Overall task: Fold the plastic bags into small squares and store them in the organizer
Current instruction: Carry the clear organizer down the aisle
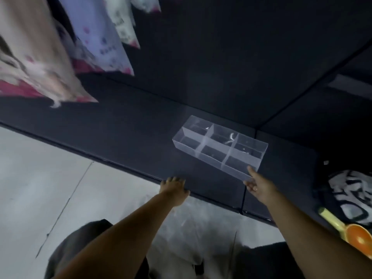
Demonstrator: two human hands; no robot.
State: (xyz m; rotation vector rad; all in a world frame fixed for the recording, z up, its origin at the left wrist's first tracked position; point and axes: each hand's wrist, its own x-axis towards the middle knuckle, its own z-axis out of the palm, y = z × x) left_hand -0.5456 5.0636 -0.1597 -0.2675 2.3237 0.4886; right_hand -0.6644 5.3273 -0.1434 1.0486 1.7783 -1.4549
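A clear plastic organizer [220,147] with several compartments sits on the dark mat near its front edge. My right hand [258,183] grips the organizer's near right corner, thumb on the rim and fingers under the wall. My left hand [175,189] rests flat on the mat's front edge, left of the organizer, holding nothing. Several plastic bags lie spread at the far left, blurred: a beige and pink one [38,63], a pale lilac one [100,41] and a white one [124,23].
The dark mat [201,77] covers the floor ahead, with a seam running on the right. A black-and-white patterned cloth [351,195] and an orange and yellow scoop [350,232] lie at the right edge. Grey floor [40,178] lies at the near left.
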